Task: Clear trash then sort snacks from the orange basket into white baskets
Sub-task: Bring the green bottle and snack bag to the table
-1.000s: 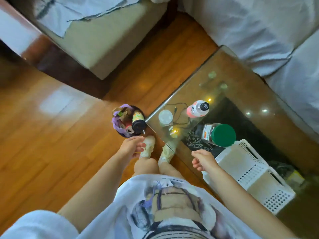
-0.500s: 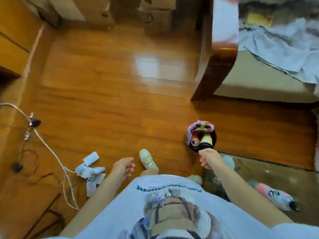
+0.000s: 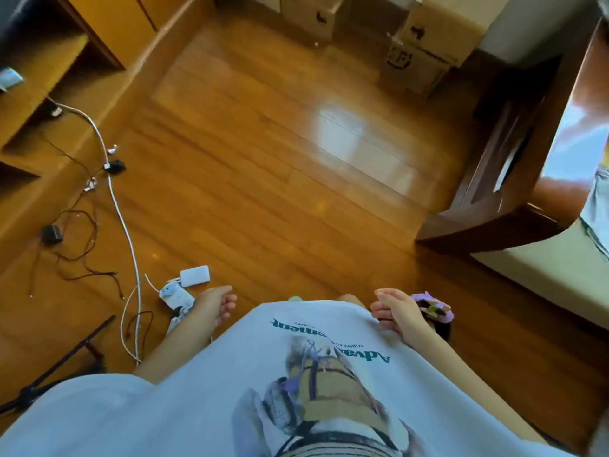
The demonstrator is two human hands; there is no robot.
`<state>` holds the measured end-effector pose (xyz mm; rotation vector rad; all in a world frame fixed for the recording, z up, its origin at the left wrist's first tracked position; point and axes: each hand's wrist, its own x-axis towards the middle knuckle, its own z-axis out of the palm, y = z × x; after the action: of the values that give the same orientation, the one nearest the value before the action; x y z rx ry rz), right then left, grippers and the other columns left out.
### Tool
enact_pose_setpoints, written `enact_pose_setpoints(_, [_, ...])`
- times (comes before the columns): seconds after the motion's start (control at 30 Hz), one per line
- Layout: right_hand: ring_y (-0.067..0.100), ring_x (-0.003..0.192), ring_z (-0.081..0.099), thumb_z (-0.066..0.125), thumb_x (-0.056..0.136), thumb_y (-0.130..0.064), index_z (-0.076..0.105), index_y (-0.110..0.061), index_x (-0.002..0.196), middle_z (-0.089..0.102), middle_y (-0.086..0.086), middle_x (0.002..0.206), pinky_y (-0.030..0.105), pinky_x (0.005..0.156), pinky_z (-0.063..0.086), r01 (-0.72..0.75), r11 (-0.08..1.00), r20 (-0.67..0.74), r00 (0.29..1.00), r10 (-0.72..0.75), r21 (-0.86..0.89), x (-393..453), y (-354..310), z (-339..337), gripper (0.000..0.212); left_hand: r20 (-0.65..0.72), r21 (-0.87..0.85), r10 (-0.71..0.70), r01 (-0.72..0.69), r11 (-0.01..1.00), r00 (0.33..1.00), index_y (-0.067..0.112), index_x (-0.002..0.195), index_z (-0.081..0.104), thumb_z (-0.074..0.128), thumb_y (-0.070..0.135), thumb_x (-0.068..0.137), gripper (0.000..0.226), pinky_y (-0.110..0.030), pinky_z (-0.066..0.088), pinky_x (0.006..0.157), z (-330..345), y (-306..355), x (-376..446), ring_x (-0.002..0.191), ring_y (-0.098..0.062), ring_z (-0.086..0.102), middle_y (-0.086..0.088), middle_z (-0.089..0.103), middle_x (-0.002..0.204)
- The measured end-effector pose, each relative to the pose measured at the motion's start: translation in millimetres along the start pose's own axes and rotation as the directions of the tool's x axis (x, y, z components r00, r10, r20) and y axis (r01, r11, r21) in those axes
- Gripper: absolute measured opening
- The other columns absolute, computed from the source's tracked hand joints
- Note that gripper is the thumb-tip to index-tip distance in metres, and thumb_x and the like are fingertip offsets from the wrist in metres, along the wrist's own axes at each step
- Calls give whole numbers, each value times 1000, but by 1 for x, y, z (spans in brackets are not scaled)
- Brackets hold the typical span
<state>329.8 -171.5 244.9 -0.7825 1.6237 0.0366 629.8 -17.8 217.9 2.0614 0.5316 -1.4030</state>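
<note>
Both hands hang free at the lower middle of the frame, either side of a pale printed T-shirt (image 3: 313, 374); the left hand (image 3: 216, 305) sits left of centre, fingers loosely curled with nothing in them; the right hand (image 3: 393, 310) sits right of centre, also loosely curled and empty, its back towards the camera. Just beyond the right hand, partly hidden by it, is a small dark bin (image 3: 435, 316) stuffed with purple wrapping and other trash, standing on the wooden floor (image 3: 280, 179); the hand is just beside it, but whether they touch I cannot tell. No baskets in sight. At the left of the frame a white cable (image 3: 127, 232) snakes down the floor; a white power bank (image 3: 195, 276) and white adapters lie just beyond the left hand. Cardboard boxes (image 3: 425, 44) sit at the upper right; a dark wooden furniture frame (image 3: 494, 199) runs down the right edge.
</note>
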Motion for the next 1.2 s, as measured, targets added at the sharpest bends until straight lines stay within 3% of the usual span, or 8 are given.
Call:
enact_pose_setpoints(0.2, [18,54,54,52,93,-17,57,-9,101,60,11,76,20,42,42,-146,989,-115,982,148,28,35,-41,8,12,58,-83,125,-120,989,991,13,99,59,54,22,93,12,-22,39,54,25,73,-2,67,-12,54,-2,60,80])
enact_pose_setpoints(0.4, [29,87,62,54,91,-14,56,-8,102,57,8,81,36,74,51,-182,980,-133,976,171,-75,93,-131,35,12,-15,-150,170,-171,974,985,18,104,60,52,22,95,13,-24,45,62,27,145,15,73,-12,56,0,62,82])
enact_pose_setpoints(0.5, [22,67,59,55,91,-14,57,-7,100,57,9,77,29,55,49,-175,974,-110,981,160,-146,117,-203,51,11,-49,-223,112,-120,967,992,11,113,58,48,17,96,20,-22,40,54,14,180,23,66,-13,52,-2,59,78])
enact_pose_setpoints(0.6, [17,55,50,52,93,-13,56,-7,100,55,9,71,25,49,42,-119,970,-56,992,109,-212,135,-276,73,10,-84,-266,43,-64,962,996,3,121,55,47,15,96,29,-14,38,36,-1,212,27,62,-14,50,-5,56,75])
enact_pose_setpoints(0.7, [16,54,46,45,96,-12,56,-6,102,53,9,69,24,50,33,-13,948,24,999,21,-319,152,-343,102,13,-112,-348,16,-54,936,994,3,123,53,47,14,96,30,-22,37,45,-11,240,34,63,-15,49,-5,55,76])
enact_pose_setpoints(0.9, [15,59,51,46,96,-20,54,-11,101,58,3,70,24,55,36,195,857,257,963,-76,-478,162,-454,178,12,-180,-476,-116,17,879,977,10,100,55,50,16,95,10,-25,33,53,-29,277,50,63,-16,48,-5,55,75])
enact_pose_setpoints(1.03, [16,64,55,47,96,-21,54,-12,100,59,3,73,25,60,40,266,832,353,931,-91,-488,169,-508,230,12,-114,-571,-245,138,809,963,12,78,52,51,20,94,18,-25,34,55,-44,292,74,62,-14,49,-3,55,74])
enact_pose_setpoints(1.2, [17,64,56,48,96,-20,55,-19,85,60,4,73,26,60,41,233,849,334,940,-72,-474,183,-565,276,13,-80,-651,-243,134,747,967,11,72,47,44,12,97,25,-23,34,59,-73,344,118,24,-4,50,3,55,31])
